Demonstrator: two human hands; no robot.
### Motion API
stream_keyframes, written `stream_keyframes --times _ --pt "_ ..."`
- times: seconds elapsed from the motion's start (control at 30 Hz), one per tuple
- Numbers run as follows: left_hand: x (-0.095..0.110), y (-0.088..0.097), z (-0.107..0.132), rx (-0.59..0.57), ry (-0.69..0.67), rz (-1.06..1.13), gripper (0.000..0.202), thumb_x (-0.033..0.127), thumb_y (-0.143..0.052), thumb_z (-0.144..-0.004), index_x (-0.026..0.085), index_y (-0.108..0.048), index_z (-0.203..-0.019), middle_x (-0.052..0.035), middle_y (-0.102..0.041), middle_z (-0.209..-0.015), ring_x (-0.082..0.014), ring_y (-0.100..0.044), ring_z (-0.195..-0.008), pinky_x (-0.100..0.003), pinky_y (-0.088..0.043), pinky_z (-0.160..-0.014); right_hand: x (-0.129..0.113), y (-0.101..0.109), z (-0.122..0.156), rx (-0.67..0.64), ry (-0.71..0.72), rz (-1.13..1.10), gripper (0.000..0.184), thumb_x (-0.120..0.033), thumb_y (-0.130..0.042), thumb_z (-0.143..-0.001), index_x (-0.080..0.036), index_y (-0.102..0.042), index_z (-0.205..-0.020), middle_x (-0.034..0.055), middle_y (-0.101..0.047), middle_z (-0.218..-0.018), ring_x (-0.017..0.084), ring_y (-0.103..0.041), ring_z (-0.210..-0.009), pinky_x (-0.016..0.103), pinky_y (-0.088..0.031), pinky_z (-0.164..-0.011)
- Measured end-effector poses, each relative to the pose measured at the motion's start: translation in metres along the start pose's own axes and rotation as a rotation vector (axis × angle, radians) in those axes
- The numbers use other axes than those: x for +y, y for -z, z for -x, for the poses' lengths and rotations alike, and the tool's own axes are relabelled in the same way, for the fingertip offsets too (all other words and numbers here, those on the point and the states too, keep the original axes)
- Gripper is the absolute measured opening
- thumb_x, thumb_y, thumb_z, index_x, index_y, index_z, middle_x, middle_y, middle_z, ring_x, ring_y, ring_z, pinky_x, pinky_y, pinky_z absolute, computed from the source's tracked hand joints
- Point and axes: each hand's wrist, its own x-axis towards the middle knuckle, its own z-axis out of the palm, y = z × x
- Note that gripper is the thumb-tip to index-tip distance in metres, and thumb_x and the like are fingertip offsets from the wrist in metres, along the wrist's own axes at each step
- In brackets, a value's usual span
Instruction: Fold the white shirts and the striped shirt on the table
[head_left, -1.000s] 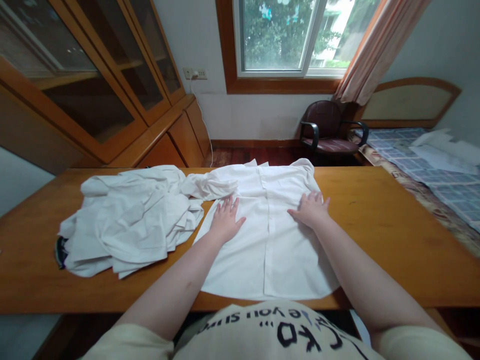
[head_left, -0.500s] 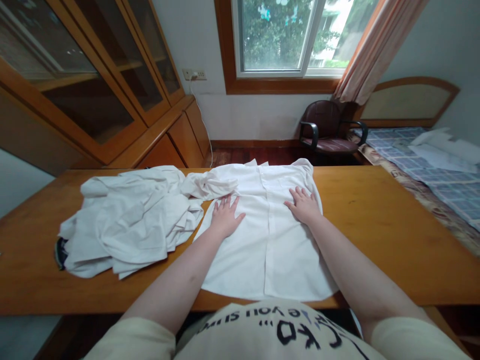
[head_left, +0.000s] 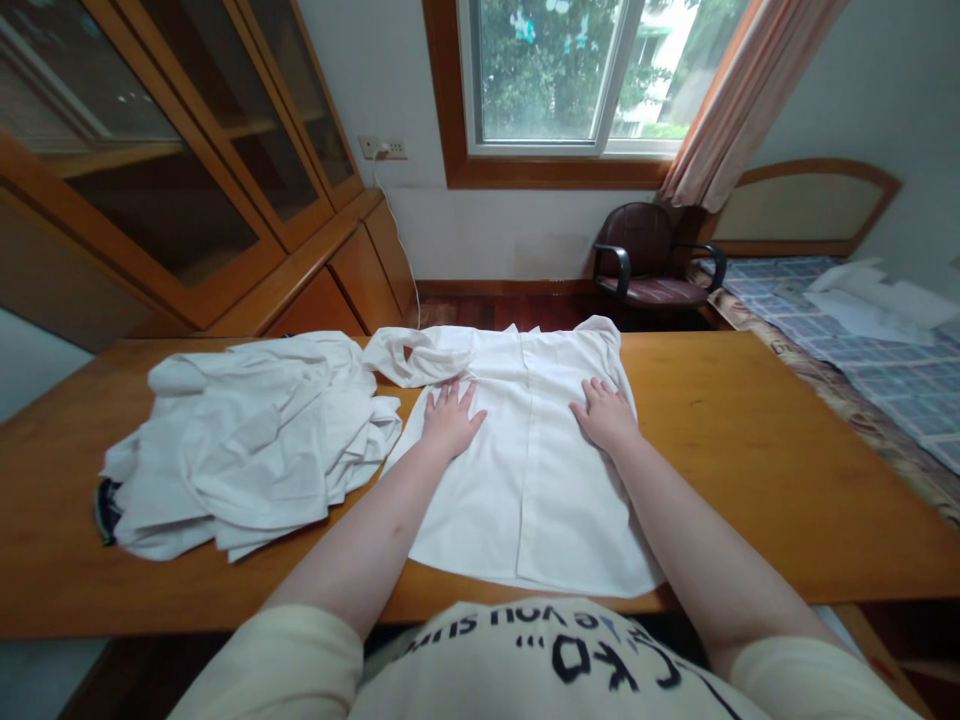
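A white button-up shirt (head_left: 502,480) lies spread on the wooden table (head_left: 720,470), its button strip running up the middle and its hem toward me. My left hand (head_left: 451,420) rests flat on the shirt's left side, fingers apart, just below a bunched sleeve (head_left: 416,355). On the shirt's right side lies my right hand (head_left: 606,413), palm down with the fingers stretched out. Neither hand grips the cloth. The shirt's collar end is at the table's far edge.
A loose heap of white clothes (head_left: 255,440) covers the table's left part, with a dark object (head_left: 106,512) poking out beneath it. Beyond the table stand a glass-doored cabinet (head_left: 202,150), an armchair (head_left: 651,255) and a bed (head_left: 862,330).
The bunched left sleeve has shifted and now lies in an open loop. Both hands stay on the shirt in nearly the same places. The view has turned slightly.
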Motion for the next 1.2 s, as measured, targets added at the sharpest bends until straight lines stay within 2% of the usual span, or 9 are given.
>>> stream_keyframes --times 0.1,0.27,0.4,0.57,0.63,0.73,0.87,1.0,1.2 --pt "0.001 0.001 0.024 -0.026 0.037 -0.014 0.067 0.057 -0.031 -0.090 0.025 -0.023 -0.149 -0.0134 -0.026 -0.154 -0.0318 -0.021 -0.141 -0.055 -0.015 -0.111 0.003 0.003 0.002 -0.057 0.018 0.010 0.066 -0.050 -0.036 -0.092 -0.010 -0.031 -0.145 0.0149 -0.029 -0.152 0.032 -0.026 -0.138 0.048 -0.023 -0.109" --pt "0.004 0.004 0.058 -0.058 0.128 -0.043 0.067 0.055 -0.032 -0.090 0.023 -0.024 -0.149 -0.0150 -0.024 -0.155 -0.0337 -0.019 -0.142 -0.057 -0.018 -0.110 0.012 0.008 0.007 0.036 0.101 0.004 0.054 -0.051 -0.037 -0.093 -0.015 -0.052 -0.130 0.0137 -0.046 -0.141 0.029 -0.038 -0.131 0.041 -0.029 -0.107" --pt "0.011 0.021 0.066 -0.112 0.169 -0.078 0.068 0.054 -0.037 -0.089 0.020 -0.028 -0.148 -0.0182 -0.030 -0.151 -0.0374 -0.027 -0.137 -0.059 -0.030 -0.102 0.014 0.003 0.006 0.032 0.065 0.004 0.060 -0.051 -0.037 -0.092 -0.013 -0.044 -0.138 0.0138 -0.040 -0.146 0.029 -0.034 -0.134 0.038 -0.026 -0.110" --pt "0.030 0.050 0.044 -0.137 0.159 -0.033 0.051 0.045 -0.044 -0.088 0.011 -0.055 -0.124 -0.0202 -0.061 -0.118 -0.0331 -0.057 -0.109 -0.045 -0.045 -0.089 0.008 -0.007 0.005 -0.064 0.019 0.037 0.073 -0.055 -0.032 -0.092 -0.010 -0.025 -0.149 0.0152 -0.021 -0.155 0.032 -0.019 -0.141 0.045 -0.016 -0.113" --pt "0.037 0.050 0.029 -0.084 -0.018 0.021 0.048 0.042 -0.042 -0.090 0.014 -0.054 -0.127 -0.0169 -0.057 -0.128 -0.0296 -0.052 -0.118 -0.042 -0.041 -0.097 0.006 -0.010 0.004 -0.071 0.010 0.030 0.074 -0.055 -0.030 -0.092 -0.010 -0.022 -0.150 0.0151 -0.019 -0.156 0.032 -0.016 -0.142 0.046 -0.013 -0.114" --pt "0.039 0.035 0.007 -0.074 -0.219 0.083 0.056 0.045 -0.041 -0.091 0.022 -0.039 -0.141 -0.0105 -0.035 -0.150 -0.0274 -0.031 -0.138 -0.044 -0.026 -0.111 0.008 -0.010 0.000 -0.063 0.015 -0.031 0.075 -0.056 -0.035 -0.090 -0.011 -0.025 -0.149 0.0145 -0.019 -0.155 0.031 -0.015 -0.143 0.046 -0.012 -0.114" --pt "0.031 0.011 -0.011 -0.051 -0.204 0.092 0.063 0.053 -0.037 -0.090 0.023 -0.032 -0.146 -0.0087 -0.026 -0.155 -0.0277 -0.021 -0.142 -0.050 -0.016 -0.114 0.028 -0.004 -0.007 0.069 0.040 -0.277 0.056 -0.044 -0.039 -0.091 -0.015 -0.043 -0.140 0.0124 -0.033 -0.151 0.025 -0.030 -0.138 0.039 -0.023 -0.112" --pt "0.027 0.003 -0.013 -0.018 -0.210 0.088 0.064 0.055 -0.034 -0.090 0.024 -0.031 -0.146 -0.0076 -0.026 -0.155 -0.0263 -0.021 -0.142 -0.049 -0.015 -0.114 0.055 0.006 -0.008 0.256 -0.297 -0.347 0.045 -0.020 -0.031 -0.090 -0.008 -0.058 -0.125 0.0175 -0.056 -0.129 0.024 -0.050 -0.120 0.035 -0.037 -0.101" --pt "0.029 0.003 -0.012 -0.011 -0.205 0.079 0.064 0.055 -0.033 -0.091 0.025 -0.031 -0.146 -0.0068 -0.026 -0.155 -0.0258 -0.021 -0.142 -0.048 -0.014 -0.115 0.059 0.025 -0.002 0.023 -0.470 -0.279 0.036 -0.033 -0.047 -0.084 -0.017 -0.068 -0.108 0.0146 -0.066 -0.110 0.028 -0.060 -0.100 0.034 -0.045 -0.080"
